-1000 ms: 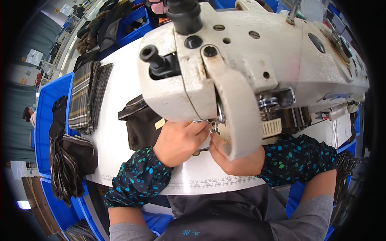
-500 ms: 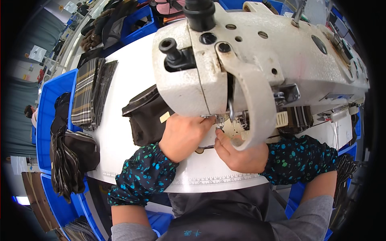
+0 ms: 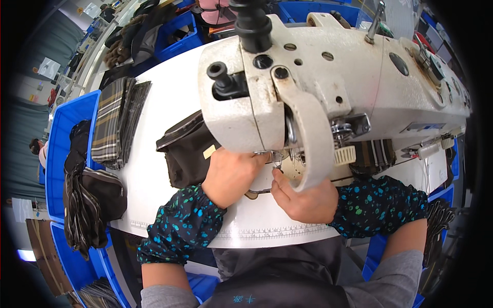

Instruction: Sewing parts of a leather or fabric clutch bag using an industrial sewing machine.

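A white sewing machine (image 3: pixel 231 118) stands over the white table, partly hiding the work. My left hand (image 3: pixel 231 172) is closed beside the presser foot (image 3: pixel 276 156), its fingertips under the machine head; what they grip is hidden. My right hand (image 3: pixel 308 201) is closed just right of the foot, thumb and finger pinched at a small dark thing I cannot make out. Left of my left hand lies a dark brown zipped pouch (image 3: pixel 187 156) with a small cream label (image 3: pixel 209 151). A dark strip with a tan edge (image 3: pixel 252 194) shows on the table between my hands.
A stack of plaid fabric pieces (image 3: pixel 115 120) lies at the table's left edge. Beyond it stands a blue bin (image 3: pixel 54 159) with dark zipped pieces (image 3: pixel 84 205) hanging over it. More plaid fabric (image 3: pixel 374 156) sits behind the machine arm. A printed ruler (image 3: pixel 272 233) runs along the near edge.
The view has shifted slightly. Both hands keep nearly the same places at the presser foot, the right fingertips still pinched beside it.
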{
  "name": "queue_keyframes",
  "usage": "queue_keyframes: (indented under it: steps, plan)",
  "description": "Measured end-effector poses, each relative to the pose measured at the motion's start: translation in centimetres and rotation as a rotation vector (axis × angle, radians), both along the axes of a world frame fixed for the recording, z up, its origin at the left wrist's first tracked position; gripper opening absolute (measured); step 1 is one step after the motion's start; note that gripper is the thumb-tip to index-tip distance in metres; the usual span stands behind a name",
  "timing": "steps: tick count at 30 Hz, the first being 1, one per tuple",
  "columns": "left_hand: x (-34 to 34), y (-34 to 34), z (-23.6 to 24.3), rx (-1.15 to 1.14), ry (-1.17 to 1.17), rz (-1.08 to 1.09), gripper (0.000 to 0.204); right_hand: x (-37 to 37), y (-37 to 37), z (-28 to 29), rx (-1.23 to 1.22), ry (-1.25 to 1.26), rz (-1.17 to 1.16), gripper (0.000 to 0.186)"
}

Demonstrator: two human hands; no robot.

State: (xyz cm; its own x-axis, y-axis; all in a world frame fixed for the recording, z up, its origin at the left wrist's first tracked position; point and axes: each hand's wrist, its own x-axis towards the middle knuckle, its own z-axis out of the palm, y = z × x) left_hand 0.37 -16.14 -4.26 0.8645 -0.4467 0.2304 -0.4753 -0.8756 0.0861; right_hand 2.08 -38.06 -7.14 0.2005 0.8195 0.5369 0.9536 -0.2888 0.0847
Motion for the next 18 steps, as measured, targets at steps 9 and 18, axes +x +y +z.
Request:
queue_keyframes:
  steps: [9,18]
  plan:
    - [-0.1,0.6,-0.3,-0.033,-0.006,-0.004,0.026,-0.2,0.1,0.6,-0.011,-0.038,-0.02,0.019]
    - [-0.1,0.8,3.6,-0.218,0.509,0.039,0.035,0.1,0.6,-0.3,0.061,0.006,-0.002,0.018]
